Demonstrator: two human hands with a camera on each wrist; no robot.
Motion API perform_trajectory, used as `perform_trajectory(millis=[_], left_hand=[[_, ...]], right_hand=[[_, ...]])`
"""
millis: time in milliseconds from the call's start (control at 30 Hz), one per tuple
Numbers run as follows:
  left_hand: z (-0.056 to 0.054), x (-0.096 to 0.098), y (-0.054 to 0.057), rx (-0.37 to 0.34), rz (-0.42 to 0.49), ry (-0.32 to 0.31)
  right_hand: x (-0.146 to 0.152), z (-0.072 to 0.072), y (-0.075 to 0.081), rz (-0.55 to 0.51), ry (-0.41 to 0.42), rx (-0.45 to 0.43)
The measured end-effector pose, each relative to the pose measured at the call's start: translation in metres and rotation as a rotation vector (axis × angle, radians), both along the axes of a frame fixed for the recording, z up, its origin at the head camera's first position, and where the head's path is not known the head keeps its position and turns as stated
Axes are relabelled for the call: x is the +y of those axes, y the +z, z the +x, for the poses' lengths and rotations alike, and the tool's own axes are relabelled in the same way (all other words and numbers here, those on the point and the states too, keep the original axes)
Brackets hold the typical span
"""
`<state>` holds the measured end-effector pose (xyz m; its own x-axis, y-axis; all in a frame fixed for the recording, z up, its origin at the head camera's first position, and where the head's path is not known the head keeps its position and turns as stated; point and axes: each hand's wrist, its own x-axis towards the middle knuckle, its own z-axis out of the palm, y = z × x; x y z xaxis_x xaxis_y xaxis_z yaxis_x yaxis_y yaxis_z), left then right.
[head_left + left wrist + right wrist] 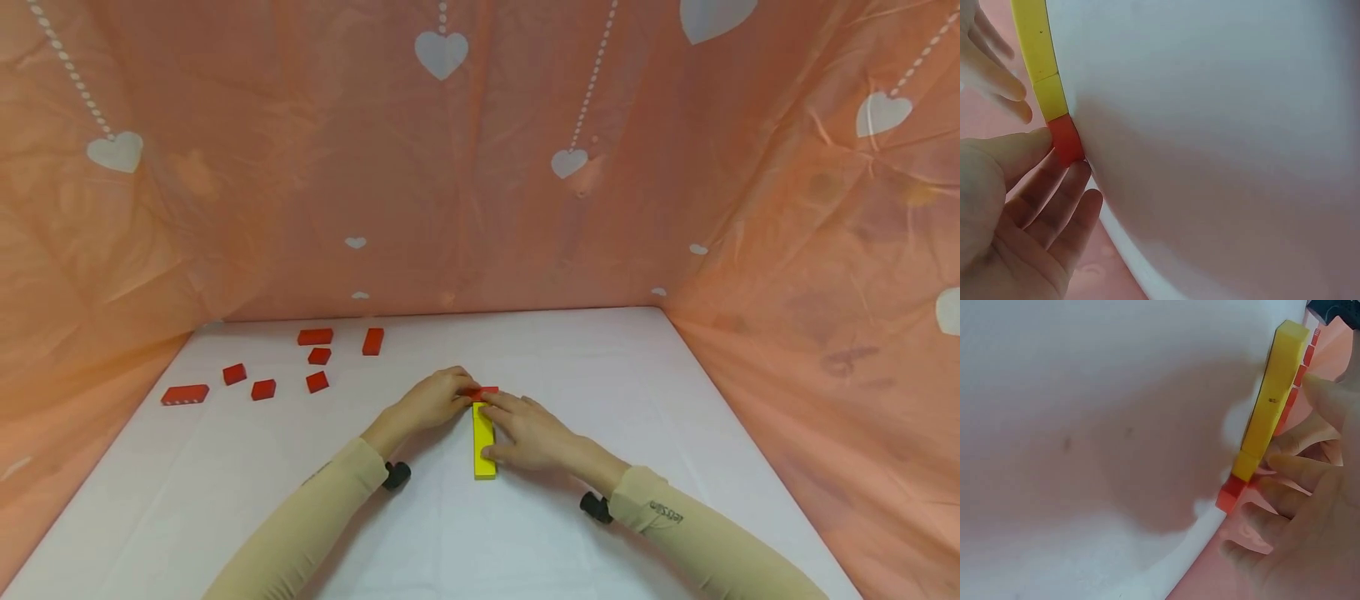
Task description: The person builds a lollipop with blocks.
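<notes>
My left hand [435,400] holds a red block [1067,142] at its end, thumb on one side and fingertips on the other. The red block lies crosswise against a small yellow block [1050,99], which meets the end of a long yellow block [483,446] on the table. In the head view, my right hand [536,435] lies over the right side of this row, partly hiding the red and small yellow blocks. Its fingers are loosely spread in the right wrist view, beside the yellow pieces; whether the fingertips touch them is unclear.
Several small red blocks [264,390] are scattered at the table's far left, with a longer red block [185,395] bearing white marks at the left edge. A pinkish-orange curtain [487,208] with hearts encloses the back and sides of the white table [637,375].
</notes>
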<state>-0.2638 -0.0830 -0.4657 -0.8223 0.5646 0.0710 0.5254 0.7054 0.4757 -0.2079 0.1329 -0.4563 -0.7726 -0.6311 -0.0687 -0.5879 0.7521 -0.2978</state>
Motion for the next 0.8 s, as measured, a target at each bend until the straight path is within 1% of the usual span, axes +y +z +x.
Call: perform_trajectory(millis=[67,267,433,667,733,800], left_hand=[[0.0001,0.0001,-0.0003,0.000,-0.005,0.002],[0.0009,0.0003,0.0000,-0.030,-0.002,0.015],[0.0014,0.0000,0.0001,-0.024,-0.007,0.016],[0.0015,-0.0002,-0.0008,-0.044,0.000,0.030],[0.0017,-0.0006,-0.0007,-0.045,0.004,0.036],[0.0021,-0.0032,-0.0003,-0.051,0.007,0.056]], right_hand=[[-0.0002,-0.0001,-0.0002,0.004,-0.001,0.001],[-0.0003,0.0007,-0.0008,0.015,0.001,-0.003],[-0.0003,0.0011,-0.0021,0.015,-0.003,0.004],[0.0009,0.0014,-0.0038,0.007,0.000,0.005],[0.0012,0.0016,-0.0041,0.003,0.001,0.003],[0.0012,0.0015,-0.0045,-0.002,0.004,0.001]])
